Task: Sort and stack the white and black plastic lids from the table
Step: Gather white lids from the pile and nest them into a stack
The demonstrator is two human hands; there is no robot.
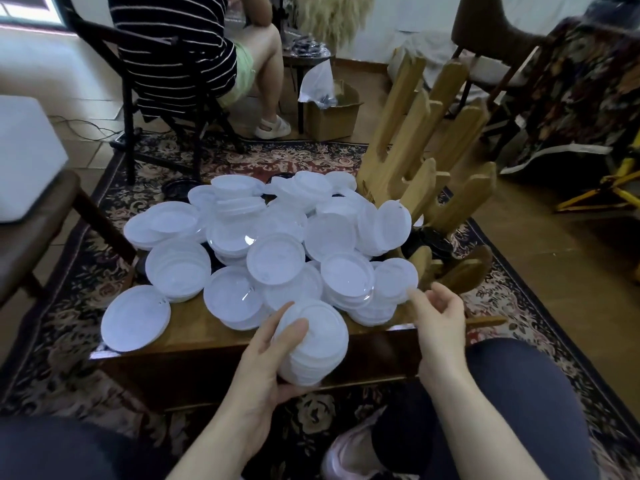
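Our left hand (pixel 268 362) curls its fingers round a stack (pixel 313 344) of white lids at the surface's (pixel 194 327) near edge; our right hand (pixel 438 315) hovers empty, fingers loosely bent, beside the pile (pixel 277 244). We read no writing.

Home living room, used for piecework; patterned floral rug (pixel 86 285) over tiled floor (pixel 540 244); low wooden table (pixel 214 330) at centre, heaped with white plastic lids (pixel 277 237); dark wooden chair (pixel 34 237) at left with a white cushion (pixel 24 157); another person (pixel 194 46) in a striped top sits on a black folding chair (pixel 156 109) with back turned; open cardboard box (pixel 329 112) on floor holds a plastic bag; floral-draped furniture (pixel 585 91) at right; wooden picket-fence piece (pixel 415 140) leans by the table; cables on floor near the wall.
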